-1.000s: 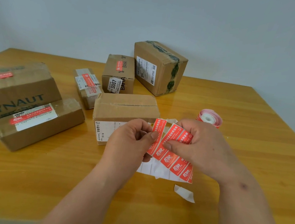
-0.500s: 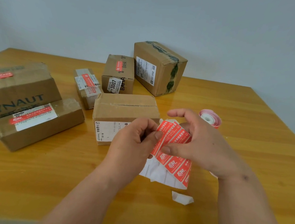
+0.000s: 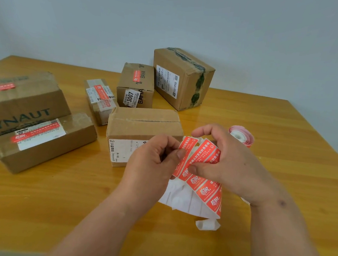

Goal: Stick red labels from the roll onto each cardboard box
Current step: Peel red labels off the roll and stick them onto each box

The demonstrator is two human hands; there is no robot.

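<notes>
My left hand pinches one red label that is partly peeled from a strip of red labels on white backing. My right hand holds that strip, thumb on the labels, fingers curled behind. Both hands hover just in front of a mid-sized cardboard box with a white shipping label and no red label on the faces I can see. The label roll lies behind my right hand. The tall box at the back shows no red label either. Several other boxes carry red labels.
On the left sit a large printed box, a flat box, a small taped box and a BAHA box. A scrap of white backing lies near the front. The wooden table ends at the right and front.
The left hand has pulled the red label's upper end further off the backing. The right hand's index finger has lifted and the strip has shifted a little.
</notes>
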